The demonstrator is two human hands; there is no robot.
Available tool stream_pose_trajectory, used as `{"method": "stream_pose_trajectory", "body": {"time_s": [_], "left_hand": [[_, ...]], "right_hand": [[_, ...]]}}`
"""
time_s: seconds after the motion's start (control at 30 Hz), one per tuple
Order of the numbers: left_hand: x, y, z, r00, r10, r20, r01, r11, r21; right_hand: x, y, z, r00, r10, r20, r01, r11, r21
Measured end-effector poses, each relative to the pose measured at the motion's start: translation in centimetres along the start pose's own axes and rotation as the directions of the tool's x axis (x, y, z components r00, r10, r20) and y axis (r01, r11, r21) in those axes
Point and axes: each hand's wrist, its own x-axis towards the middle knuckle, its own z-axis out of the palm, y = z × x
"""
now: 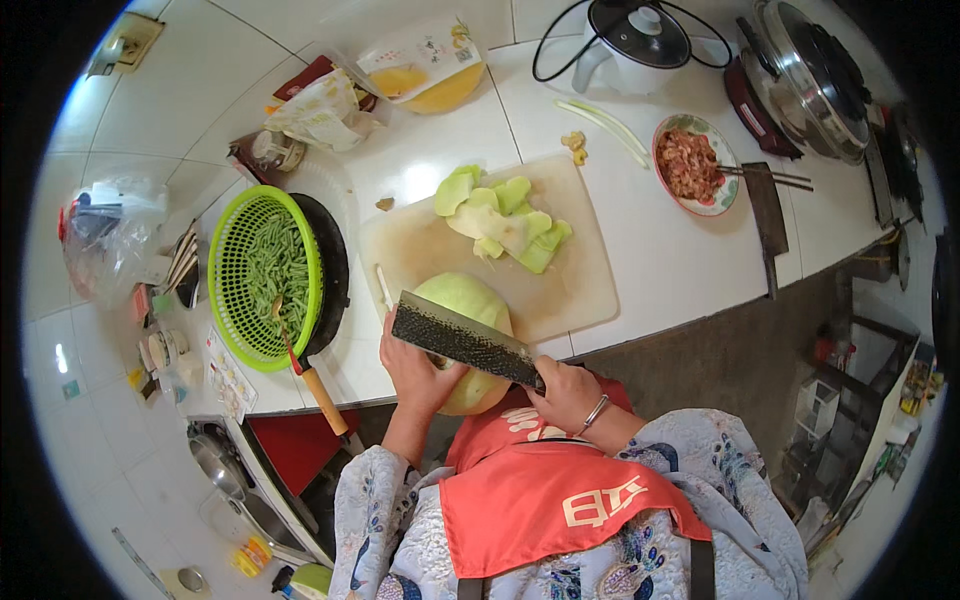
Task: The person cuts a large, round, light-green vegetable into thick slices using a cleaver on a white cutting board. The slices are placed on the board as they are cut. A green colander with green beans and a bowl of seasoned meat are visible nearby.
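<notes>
A pale green cabbage [462, 300] rests at the near edge of the cutting board [580, 290], partly overhanging it. My left hand [418, 372] grips its left side, thumb spread toward me. In my right hand [566, 392] is the handle of a cleaver [460, 342]. The cleaver's dark, textured blade lies across the front of the cabbage and hides part of it; whether the edge touches it I cannot tell. Several loose cabbage leaves [505, 218] are piled on the board beyond the cabbage. A thin white strip [384, 287] shows beside the cabbage.
On the left, a green basket [225, 290] of cut green beans [278, 258] with a spoon sits over a black pan [330, 260]. To the right are a plate of meat [688, 165] with chopsticks, a second knife [765, 215], scallion [605, 130] and ginger [574, 146]. An electric pot [640, 45] stands behind.
</notes>
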Motion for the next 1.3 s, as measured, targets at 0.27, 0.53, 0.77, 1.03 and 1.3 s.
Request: {"method": "stream_pose_trajectory", "body": {"time_s": [0.27, 0.53, 0.77, 1.03, 1.3], "left_hand": [[0.6, 1.0, -0.8, 0.987, 0.115, -0.115, -0.118, 0.993, -0.016], [0.2, 0.2, -0.2, 0.977, 0.134, -0.167, -0.133, 0.991, 0.019], [0.1, -0.3, 0.2, 0.998, 0.03, -0.05, -0.027, 0.999, 0.042], [-0.4, -0.3, 0.7, 0.99, 0.09, -0.111, -0.075, 0.988, 0.135], [-0.3, 0.1, 0.3, 0.989, 0.095, -0.113, -0.085, 0.992, 0.091]], "right_hand": [[1.5, -1.2, 2.2, 0.997, 0.074, -0.001, -0.074, 0.997, -0.035], [-1.1, -0.9, 1.5, 0.986, 0.16, -0.046, -0.162, 0.985, -0.062], [0.1, -1.3, 2.5, 0.979, 0.184, -0.089, -0.188, 0.981, -0.036], [3.4, -1.2, 1.9, 0.977, 0.211, -0.017, -0.21, 0.976, 0.052], [-0.6, 0.3, -1.8, 0.959, 0.24, 0.152, -0.248, 0.968, 0.035]]}}
